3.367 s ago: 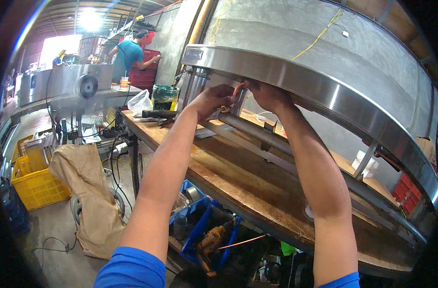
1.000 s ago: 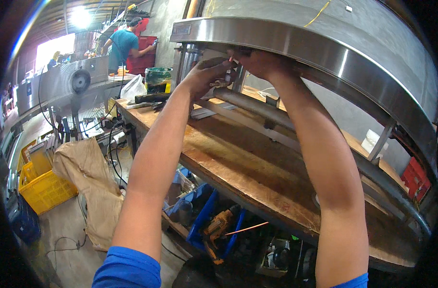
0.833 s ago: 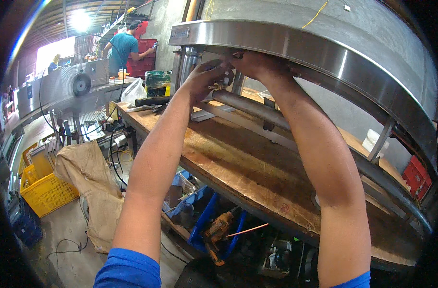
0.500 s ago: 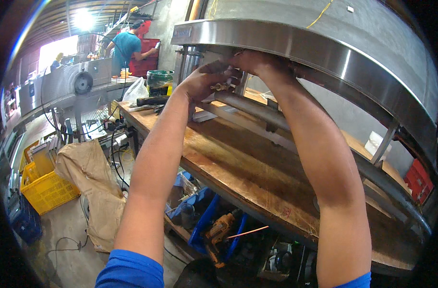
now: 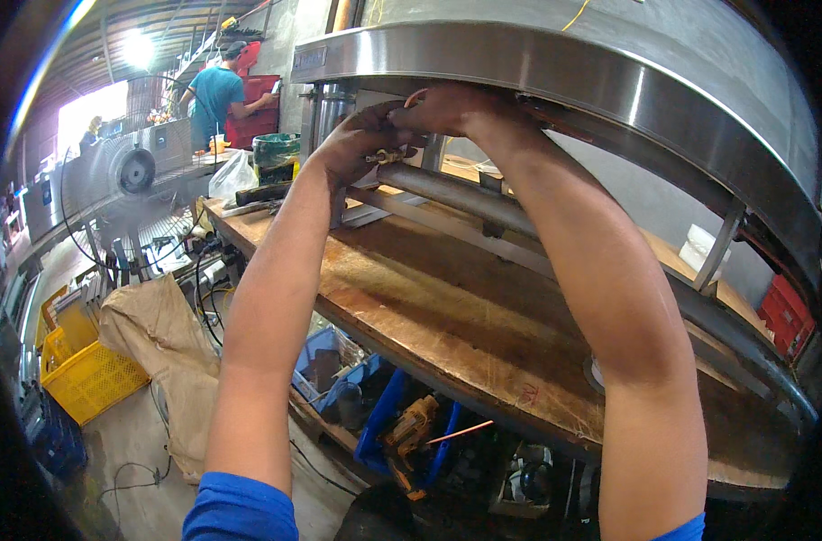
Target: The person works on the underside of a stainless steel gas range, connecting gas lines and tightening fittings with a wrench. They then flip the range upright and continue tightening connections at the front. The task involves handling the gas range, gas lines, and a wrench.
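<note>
My left hand [image 5: 357, 149] is raised under the left end of a long stainless steel frame [image 5: 501, 59], its fingers curled inward. Just below those fingers, a small brass fitting [image 5: 384, 156] shows near the end of a grey pipe [image 5: 456, 194]. My right hand [image 5: 442, 113] reaches in from the right beneath the frame's edge, its fingers closed and meeting the left fingers. A short orange-copper curved piece [image 5: 415, 97] peeks out by the right fingertips. Whatever lies between the two hands is hidden by the fingers.
The frame stands on a worn wooden bench [image 5: 411, 279]. Below are blue bins [image 5: 379, 424] and a yellow-black power drill [image 5: 409, 442]. A yellow crate [image 5: 91, 379], brown covering [image 5: 163, 343] and fan [image 5: 136, 169] are at left. A co-worker [image 5: 217, 99] stands behind.
The view has shifted slightly, so the frame and both hands appear a little farther left. My fingers have shifted a little at the same spot, and the orange-copper piece now shows.
</note>
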Motion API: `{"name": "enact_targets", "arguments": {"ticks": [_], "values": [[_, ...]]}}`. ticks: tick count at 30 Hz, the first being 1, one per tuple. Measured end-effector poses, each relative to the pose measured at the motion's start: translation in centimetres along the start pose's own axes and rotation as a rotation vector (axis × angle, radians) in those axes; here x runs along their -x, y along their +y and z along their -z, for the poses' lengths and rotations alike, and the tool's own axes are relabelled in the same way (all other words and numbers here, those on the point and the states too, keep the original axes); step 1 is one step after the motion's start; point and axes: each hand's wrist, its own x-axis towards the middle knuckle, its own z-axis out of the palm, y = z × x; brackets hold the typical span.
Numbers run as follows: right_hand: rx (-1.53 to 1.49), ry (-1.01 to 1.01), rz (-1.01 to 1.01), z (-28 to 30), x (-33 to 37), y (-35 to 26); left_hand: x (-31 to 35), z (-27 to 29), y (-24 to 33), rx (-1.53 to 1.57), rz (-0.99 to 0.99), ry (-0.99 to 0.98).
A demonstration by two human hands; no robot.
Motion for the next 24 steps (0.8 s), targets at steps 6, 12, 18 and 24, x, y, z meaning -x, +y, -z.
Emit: {"name": "enact_targets", "arguments": {"ticks": [6,12,18,24], "values": [[0.089,0.071,-0.11,-0.2,-0.6,-0.8,-0.2,0.4,-0.3,0.017,-0.048,-0.046],[0.02,0.099,-0.073,-0.6,-1.1,0.1,-0.4,-0.2,-0.7,0.032,-0.043,0.05],[-0.048,0.096,-0.017,-0.7,-1.3,0.6,-0.9,0.2,-0.8,0.05,-0.024,-0.065],[-0.134,0.084,0.009,-0.6,-1.0,0.8,-0.8,0.0,-0.8,0.059,-0.034,-0.058]]}}
